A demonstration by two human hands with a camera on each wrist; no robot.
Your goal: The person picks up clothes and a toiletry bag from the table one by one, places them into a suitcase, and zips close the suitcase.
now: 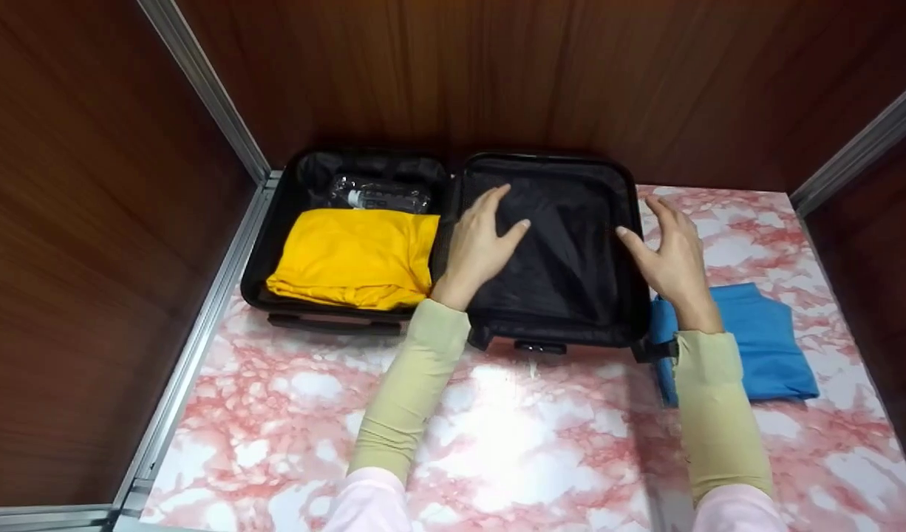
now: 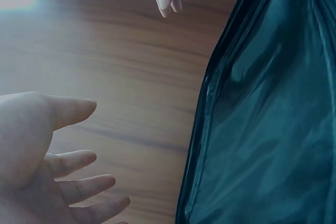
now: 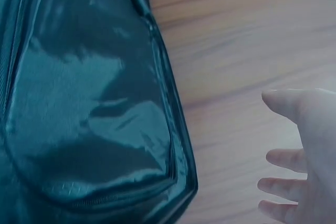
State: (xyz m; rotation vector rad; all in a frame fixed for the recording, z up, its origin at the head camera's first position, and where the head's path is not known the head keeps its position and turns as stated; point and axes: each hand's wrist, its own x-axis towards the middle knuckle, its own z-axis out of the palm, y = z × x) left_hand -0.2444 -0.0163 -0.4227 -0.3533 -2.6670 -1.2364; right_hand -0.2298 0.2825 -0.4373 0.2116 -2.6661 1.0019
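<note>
A black suitcase [image 1: 549, 325] lies spread open in two halves against the back panel. Over the inner edge of its right half hovers my left hand [image 1: 479, 247], fingers spread and nothing in them. My right hand [image 1: 669, 258] is at the outer edge of that half, fingers apart, also holding nothing. Dark shiny lining [image 2: 268, 119] with a zip covers this half. In the left half, a folded yellow garment [image 1: 357, 255] lies in front of a clear plastic bottle [image 1: 386, 196]. Partly behind my right forearm is a folded blue garment [image 1: 767, 343].
The tabletop [image 1: 497, 443] has a red and white marbled pattern. Brown wood-look panels [image 1: 497, 74] stand at the back and both sides, with metal rails [image 1: 202, 81] along their corners. The suitcase's left half sits close to the left rail.
</note>
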